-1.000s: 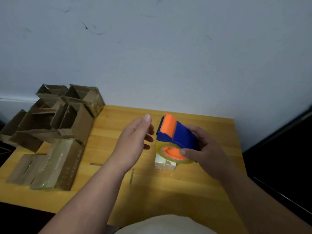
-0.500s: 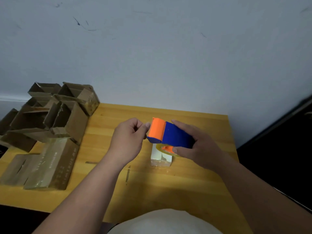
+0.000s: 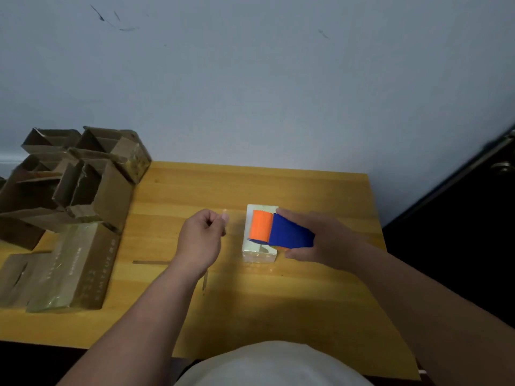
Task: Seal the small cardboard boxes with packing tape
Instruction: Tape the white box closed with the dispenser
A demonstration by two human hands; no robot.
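A small pale cardboard box (image 3: 259, 254) sits on the wooden table (image 3: 306, 302), right of centre. My right hand (image 3: 323, 240) grips a blue and orange tape dispenser (image 3: 278, 231) and holds it flat just above the box's top. My left hand (image 3: 200, 240) hovers left of the box with its fingers curled; thumb and forefinger pinch what looks like the clear tape's end (image 3: 224, 215), pulled out from the dispenser's orange end. The tape itself is hardly visible.
A heap of open brown cardboard boxes (image 3: 83, 179) fills the table's back left corner. Flat tape-covered boxes (image 3: 72, 268) lie in front of them. The wall stands just behind the table, and a dark door (image 3: 459, 218) is to the right.
The dispenser has tipped from upright to flat and come down over the box. My left hand went from open to a pinch at the orange end, then drew away to the left.
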